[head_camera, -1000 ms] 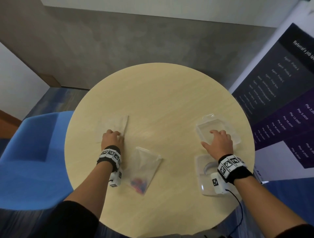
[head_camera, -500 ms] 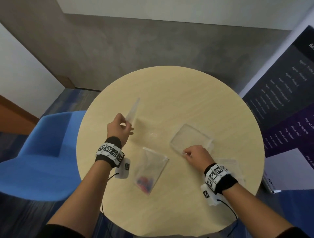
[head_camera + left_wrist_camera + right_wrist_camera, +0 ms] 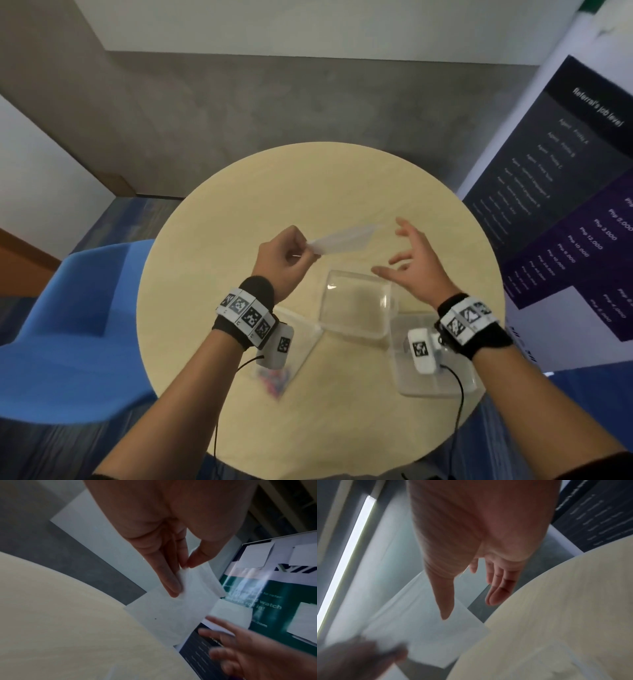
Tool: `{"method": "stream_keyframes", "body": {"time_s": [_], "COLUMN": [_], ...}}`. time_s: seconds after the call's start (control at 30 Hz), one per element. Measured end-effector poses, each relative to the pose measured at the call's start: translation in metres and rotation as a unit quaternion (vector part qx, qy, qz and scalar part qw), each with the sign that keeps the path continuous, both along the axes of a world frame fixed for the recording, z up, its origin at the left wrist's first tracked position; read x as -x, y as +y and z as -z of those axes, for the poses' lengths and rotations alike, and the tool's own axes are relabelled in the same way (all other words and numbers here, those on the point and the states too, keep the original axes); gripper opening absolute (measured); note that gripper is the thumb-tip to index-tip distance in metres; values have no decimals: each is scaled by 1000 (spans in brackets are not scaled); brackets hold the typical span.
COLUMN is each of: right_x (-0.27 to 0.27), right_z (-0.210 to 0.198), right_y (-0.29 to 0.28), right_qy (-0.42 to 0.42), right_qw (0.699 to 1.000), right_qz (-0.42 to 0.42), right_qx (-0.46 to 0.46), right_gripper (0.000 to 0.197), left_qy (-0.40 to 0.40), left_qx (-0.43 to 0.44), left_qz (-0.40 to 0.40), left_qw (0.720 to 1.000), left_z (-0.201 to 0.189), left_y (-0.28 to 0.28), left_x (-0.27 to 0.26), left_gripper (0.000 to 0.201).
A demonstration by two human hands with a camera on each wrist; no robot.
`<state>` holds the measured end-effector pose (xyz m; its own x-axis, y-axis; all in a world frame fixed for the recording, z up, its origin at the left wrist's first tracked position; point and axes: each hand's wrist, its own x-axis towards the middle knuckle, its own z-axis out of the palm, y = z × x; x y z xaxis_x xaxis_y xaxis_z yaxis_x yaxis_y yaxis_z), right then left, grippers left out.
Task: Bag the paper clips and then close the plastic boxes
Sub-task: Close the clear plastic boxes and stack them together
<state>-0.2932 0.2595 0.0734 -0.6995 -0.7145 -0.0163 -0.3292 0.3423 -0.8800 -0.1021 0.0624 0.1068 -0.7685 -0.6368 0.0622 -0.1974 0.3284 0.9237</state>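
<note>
Fingers of left hand pinch an empty bag aloft; right hand spread, holding nothing. Filled bag lies on surface. Plastic boxes apparently unclosed; closing remains.

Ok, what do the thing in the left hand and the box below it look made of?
The bag pinched by the left hand looks like thin, frosted flexible plastic: it is translucent and held out by one corner. The box looks like clear rigid plastic, glossy, with the table showing through.
</note>
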Motion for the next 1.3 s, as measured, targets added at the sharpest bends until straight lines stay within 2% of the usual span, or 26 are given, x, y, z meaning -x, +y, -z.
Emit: {"method": "stream_keyframes", "body": {"time_s": [0.07,0.1,0.17,0.23,0.3,0.43,0.6,0.7,0.77,0.83,0.93,1.0,1.07,1.17,1.23,1.3], "right_x": [11,13,10,-2,-16,-39,-43,-39,-37,-39,-45,-47,-47,-37,-25,-9], "right_z": [-9,-8,4,22,39,58,63,65,69,72,78,81,83,75,68,64], "right_y": [-6,-8,-7,0,12,27,24,15,9,3,-5,-8,-7,1,16,36], "right_qy": [-60,-73,-75,-73,-78,-119,-72,13,111,181,246,263,253,156,79,67], "right_qw": [998,996,994,995,995,987,986,980,963,942,908,898,909,962,986,986], "right_qz": [-17,-41,-74,-66,-54,-55,-46,-14,-2,-8,-28,-33,-32,2,53,120], "right_qx": [26,27,11,-17,-31,-88,-145,-197,-247,-282,-337,-350,-331,-224,-138,-99], "right_gripper": [98,89,56,23,11,13,8,10,18,21,23,28,35,35,26,17], "left_qy": [-3,-7,-25,-67,-119,-206,-283,-314,-320,-327,-363,-394,-426,-438,-421,-383], "left_qx": [-1,-7,-35,-45,-46,-52,-58,-31,-11,42,175,217,235,245,236,206], "left_qz": [16,20,32,53,71,66,21,-7,-16,2,76,117,140,141,130,112], "left_qw": [1000,1000,999,995,989,975,957,949,947,944,912,886,863,854,866,893], "left_z": [8,13,23,35,47,72,77,80,84,88,94,97,100,96,88,76], "left_y": [10,15,22,27,30,33,43,43,42,44,54,63,69,71,73,80], "left_x": [10,13,16,15,12,6,14,24,30,35,43,46,49,51,53,55], "left_gripper": [20,19,18,15,13,9,5,11,17,32,32,26,29,32,28,20]}}
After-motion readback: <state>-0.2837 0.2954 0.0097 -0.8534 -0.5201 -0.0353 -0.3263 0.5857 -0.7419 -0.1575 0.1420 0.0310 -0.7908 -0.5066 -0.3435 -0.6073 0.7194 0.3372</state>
